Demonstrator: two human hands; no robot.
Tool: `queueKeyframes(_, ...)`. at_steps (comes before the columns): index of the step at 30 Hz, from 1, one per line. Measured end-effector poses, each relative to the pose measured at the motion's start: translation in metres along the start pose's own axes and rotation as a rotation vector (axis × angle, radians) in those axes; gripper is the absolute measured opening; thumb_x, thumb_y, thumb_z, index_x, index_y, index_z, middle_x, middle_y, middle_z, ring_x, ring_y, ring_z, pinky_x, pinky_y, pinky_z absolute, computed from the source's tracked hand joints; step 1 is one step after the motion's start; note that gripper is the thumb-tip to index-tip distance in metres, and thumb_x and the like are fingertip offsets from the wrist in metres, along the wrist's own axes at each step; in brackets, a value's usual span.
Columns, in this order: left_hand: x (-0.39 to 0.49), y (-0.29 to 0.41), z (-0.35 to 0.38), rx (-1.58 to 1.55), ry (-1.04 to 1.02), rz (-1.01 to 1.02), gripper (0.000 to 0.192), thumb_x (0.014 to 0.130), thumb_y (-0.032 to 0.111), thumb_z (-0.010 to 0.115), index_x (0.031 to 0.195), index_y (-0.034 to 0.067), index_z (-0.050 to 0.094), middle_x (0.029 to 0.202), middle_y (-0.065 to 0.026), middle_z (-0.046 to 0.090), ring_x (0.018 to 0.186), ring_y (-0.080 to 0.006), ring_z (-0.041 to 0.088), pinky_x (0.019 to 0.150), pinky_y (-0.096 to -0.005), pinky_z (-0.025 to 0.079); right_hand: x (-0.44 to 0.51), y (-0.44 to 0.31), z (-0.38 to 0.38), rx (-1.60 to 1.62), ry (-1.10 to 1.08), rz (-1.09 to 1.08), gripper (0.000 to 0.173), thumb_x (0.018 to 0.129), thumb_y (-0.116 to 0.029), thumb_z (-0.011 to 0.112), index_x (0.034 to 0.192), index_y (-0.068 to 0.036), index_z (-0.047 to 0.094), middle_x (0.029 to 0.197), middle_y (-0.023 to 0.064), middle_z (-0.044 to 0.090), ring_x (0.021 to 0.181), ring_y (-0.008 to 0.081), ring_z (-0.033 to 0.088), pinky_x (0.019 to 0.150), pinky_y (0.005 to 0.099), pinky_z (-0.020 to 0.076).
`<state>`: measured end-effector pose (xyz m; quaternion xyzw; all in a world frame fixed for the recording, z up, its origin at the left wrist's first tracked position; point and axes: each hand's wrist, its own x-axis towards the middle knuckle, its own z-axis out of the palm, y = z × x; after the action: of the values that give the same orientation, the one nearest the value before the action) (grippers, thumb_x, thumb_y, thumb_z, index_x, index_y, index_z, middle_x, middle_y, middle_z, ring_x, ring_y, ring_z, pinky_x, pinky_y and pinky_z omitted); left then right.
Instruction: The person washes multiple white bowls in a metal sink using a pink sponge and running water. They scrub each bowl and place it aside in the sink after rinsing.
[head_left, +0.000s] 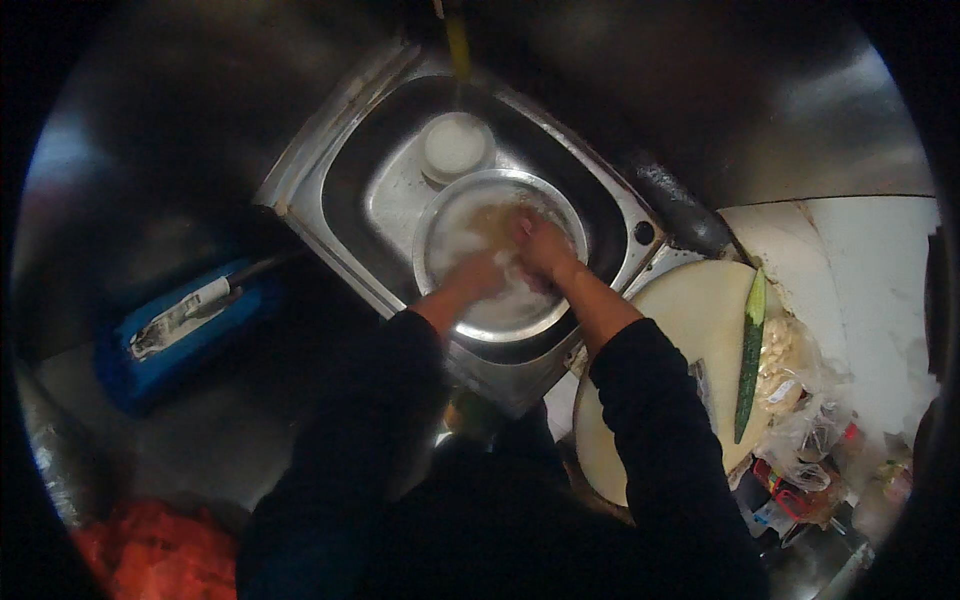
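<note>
Both hands are inside a round metal basin of cloudy water in a stainless steel sink. My left hand is at the basin's lower middle, partly under the water and blurred. My right hand is beside it on the right, its fingers at something pinkish and wet that I cannot make out. A brownish patch shows in the water above the hands. What either hand grips is hidden by blur and water. Behind the basin a round white lid or bowl sits in the sink, below a yellow hose or spout.
To the right, a round cutting board bears a cucumber with a partly peeled end. Past it lies a clear plastic bag of pale food. At left, a knife or similar handled tool rests on a blue object. A red bag is lower left.
</note>
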<state>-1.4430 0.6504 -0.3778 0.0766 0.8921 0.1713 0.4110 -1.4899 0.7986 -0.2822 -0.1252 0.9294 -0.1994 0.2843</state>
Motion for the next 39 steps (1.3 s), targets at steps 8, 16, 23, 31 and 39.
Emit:
queueKeyframes(8, -0.026, -0.019, -0.013, -2.013, 0.029, 0.208, 0.037, 0.086, 0.026, 0.062, 0.118, 0.008, 0.056, 0.110, -0.0115, 0.063, 0.098, -0.0250, 0.063, 0.089, -0.0379, 0.051, -0.020, -0.023, 0.000, 0.523, 0.324, -0.117, 0.030, 0.092, -0.028, 0.052, 0.111, -0.009, 0.064, 0.106, 0.0183, 0.064, 0.095, 0.0360, 0.062, 0.079, 0.0429, 0.0508)
queueKeyframes(16, -0.056, 0.016, -0.046, -2.394, -0.087, 0.321, 0.038, 0.093, 0.039, 0.053, 0.115, 0.009, 0.059, 0.109, -0.0071, 0.064, 0.106, -0.0239, 0.059, 0.096, -0.0388, 0.046, -0.025, -0.073, 0.004, 0.076, 0.539, -0.061, 0.027, 0.084, -0.017, 0.059, 0.109, -0.007, 0.064, 0.105, 0.0170, 0.061, 0.101, 0.0354, 0.057, 0.088, 0.0468, 0.0459)
queueKeyframes(23, -0.065, 0.040, -0.057, -2.166, 0.329, 0.018, 0.040, 0.095, 0.036, 0.050, 0.125, 0.011, 0.055, 0.118, -0.0076, 0.061, 0.114, -0.0251, 0.055, 0.098, -0.0430, 0.045, 0.008, -0.037, 0.074, 0.622, 0.643, -0.075, 0.028, 0.083, -0.026, 0.062, 0.105, -0.008, 0.065, 0.105, 0.0166, 0.063, 0.105, 0.0339, 0.057, 0.086, 0.0465, 0.0449)
queueKeyframes(31, -0.053, 0.011, -0.032, -2.019, 0.483, -0.072, 0.042, 0.098, 0.037, 0.046, 0.127, 0.007, 0.053, 0.125, -0.0086, 0.057, 0.116, -0.0242, 0.054, 0.099, -0.0416, 0.045, 0.038, -0.002, 0.077, 1.237, 0.150, 0.139, 0.057, 0.090, -0.031, 0.055, 0.140, -0.009, 0.035, 0.142, 0.0166, 0.040, 0.126, 0.0332, 0.044, 0.102, 0.0380, 0.0399)
queueKeyframes(39, -0.050, 0.028, -0.047, -2.152, 0.355, 0.110, 0.047, 0.091, 0.040, 0.055, 0.123, 0.006, 0.055, 0.119, -0.0082, 0.059, 0.108, -0.0215, 0.058, 0.094, -0.0377, 0.047, -0.009, -0.058, 0.042, 0.359, 0.507, -0.106, 0.031, 0.082, -0.015, 0.058, 0.110, -0.005, 0.064, 0.106, 0.0187, 0.064, 0.100, 0.0367, 0.059, 0.088, 0.0437, 0.0451)
